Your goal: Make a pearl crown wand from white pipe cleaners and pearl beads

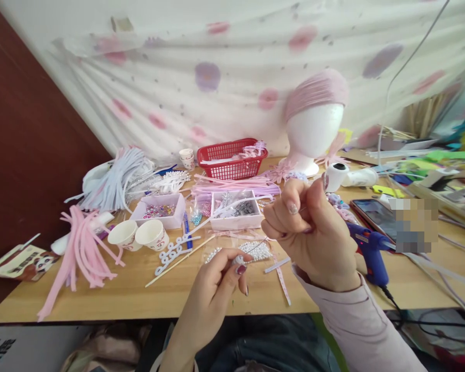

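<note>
My left hand [217,289] is low over the table's front edge, fingers pinched on a small white bead [238,260]. My right hand [310,232] is raised and closed, pinching a thin wire [256,247] that runs down to the bead. Under the hands a patch of white pearl beads [258,251] lies on the wooden table [132,294]. A blue hot glue gun [370,250] rests just right of my right hand.
Pink pipe cleaners [81,253] and white ones [116,181] lie at left beside two paper cups [139,235]. Trays of beads [236,209], a red basket [232,157], a foam head with a pink cap [315,119], a phone [375,214] and cables at right.
</note>
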A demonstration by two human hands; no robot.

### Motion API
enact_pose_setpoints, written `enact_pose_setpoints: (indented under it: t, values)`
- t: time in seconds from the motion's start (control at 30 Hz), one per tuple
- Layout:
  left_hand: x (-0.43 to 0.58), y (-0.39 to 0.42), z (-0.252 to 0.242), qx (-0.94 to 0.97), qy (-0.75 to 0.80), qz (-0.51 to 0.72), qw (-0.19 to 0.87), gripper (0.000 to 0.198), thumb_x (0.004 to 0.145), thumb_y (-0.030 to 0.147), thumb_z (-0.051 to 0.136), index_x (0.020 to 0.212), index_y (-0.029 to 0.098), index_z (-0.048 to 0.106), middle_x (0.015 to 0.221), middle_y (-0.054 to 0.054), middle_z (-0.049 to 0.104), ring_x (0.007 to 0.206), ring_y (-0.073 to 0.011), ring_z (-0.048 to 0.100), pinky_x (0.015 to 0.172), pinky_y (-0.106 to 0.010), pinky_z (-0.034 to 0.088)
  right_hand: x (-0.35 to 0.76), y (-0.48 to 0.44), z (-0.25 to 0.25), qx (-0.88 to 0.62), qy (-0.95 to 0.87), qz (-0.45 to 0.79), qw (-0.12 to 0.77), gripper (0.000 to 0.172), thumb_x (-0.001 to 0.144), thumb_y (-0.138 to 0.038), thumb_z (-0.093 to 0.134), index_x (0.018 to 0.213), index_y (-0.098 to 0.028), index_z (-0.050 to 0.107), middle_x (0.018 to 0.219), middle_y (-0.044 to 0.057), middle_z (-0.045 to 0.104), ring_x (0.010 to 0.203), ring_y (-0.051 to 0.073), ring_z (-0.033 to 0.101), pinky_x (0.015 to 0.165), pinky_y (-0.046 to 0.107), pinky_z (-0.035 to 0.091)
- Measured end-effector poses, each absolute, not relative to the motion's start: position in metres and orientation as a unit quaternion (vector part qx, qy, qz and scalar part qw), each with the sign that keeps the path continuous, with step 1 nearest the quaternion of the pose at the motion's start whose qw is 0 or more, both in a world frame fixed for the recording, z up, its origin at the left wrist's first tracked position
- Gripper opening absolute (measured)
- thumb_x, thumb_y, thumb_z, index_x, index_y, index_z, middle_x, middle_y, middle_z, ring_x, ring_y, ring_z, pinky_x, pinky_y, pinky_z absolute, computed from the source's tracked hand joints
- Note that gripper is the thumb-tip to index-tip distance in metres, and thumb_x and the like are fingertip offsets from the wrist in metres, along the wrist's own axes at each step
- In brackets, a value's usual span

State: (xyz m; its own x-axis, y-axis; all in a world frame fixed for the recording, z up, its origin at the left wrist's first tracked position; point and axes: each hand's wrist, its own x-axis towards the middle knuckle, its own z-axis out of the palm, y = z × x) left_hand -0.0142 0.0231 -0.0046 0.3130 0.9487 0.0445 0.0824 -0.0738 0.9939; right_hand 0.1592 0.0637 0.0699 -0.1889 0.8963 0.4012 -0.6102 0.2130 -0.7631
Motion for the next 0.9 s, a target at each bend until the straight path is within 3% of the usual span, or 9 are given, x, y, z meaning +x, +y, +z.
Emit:
enact_pose_setpoints:
  t: [0.33, 0.6, 0.7, 0.8, 0.9]
  values:
    - [-0.013, 0.022, -0.001, 0.626, 0.433, 0.379, 0.526, 0.032, 0.098, 0.046, 0.047, 0.111, 0.021, 0.063, 0.068, 0.0, 0.059, 0.064, -0.0132, 0.051, 0.056, -0.025, 0.032, 0.161, 0.061, 0.069, -0.207, -0.49, 0.585, 0.613, 0.041, 0.094, -0.058, 0.049, 0.068, -0.026, 0.052, 0.05, -0.01, 0.011, 0.044, 0.011, 0.009, 0.045, 0.026, 0.024]
    - [-0.008, 0.023, 0.011, 0.649, 0.413, 0.339, 0.541, 0.03, 0.1, 0.045, 0.042, 0.101, 0.021, 0.061, 0.064, 0.003, 0.052, 0.06, -0.0106, 0.045, 0.057, -0.025, 0.031, 0.154, 0.068, 0.051, -0.138, -0.434, 0.685, 0.568, 0.033, 0.094, -0.048, 0.055, 0.076, -0.021, 0.06, 0.052, -0.01, 0.018, 0.046, 0.009, 0.016, 0.045, 0.022, 0.025]
    - [-0.006, 0.027, 0.014, 0.618, 0.387, 0.327, 0.601, 0.032, 0.1, 0.047, 0.042, 0.097, 0.02, 0.057, 0.063, 0.004, 0.049, 0.056, -0.0091, 0.041, 0.054, -0.023, 0.03, 0.15, 0.067, 0.044, -0.147, -0.424, 0.702, 0.553, 0.032, 0.094, -0.049, 0.055, 0.08, -0.021, 0.061, 0.052, -0.01, 0.021, 0.044, 0.009, 0.021, 0.04, 0.019, 0.028]
    - [-0.003, 0.034, 0.015, 0.536, 0.34, 0.307, 0.709, 0.034, 0.095, 0.052, 0.049, 0.091, 0.019, 0.053, 0.061, 0.006, 0.047, 0.045, -0.0057, 0.031, 0.044, -0.02, 0.023, 0.147, 0.067, 0.036, -0.175, -0.43, 0.71, 0.529, 0.037, 0.092, -0.055, 0.054, 0.087, -0.02, 0.064, 0.057, -0.006, 0.039, 0.046, 0.009, 0.037, 0.035, 0.017, 0.029]
    - [0.0, 0.042, 0.017, 0.454, 0.305, 0.311, 0.777, 0.034, 0.088, 0.052, 0.06, 0.087, 0.019, 0.052, 0.054, 0.009, 0.044, 0.038, -0.0025, 0.018, 0.038, -0.018, 0.017, 0.144, 0.068, 0.021, -0.237, -0.463, 0.687, 0.508, 0.043, 0.09, -0.058, 0.056, 0.092, -0.017, 0.07, 0.08, 0.003, 0.061, 0.062, 0.011, 0.055, 0.038, 0.016, 0.034]
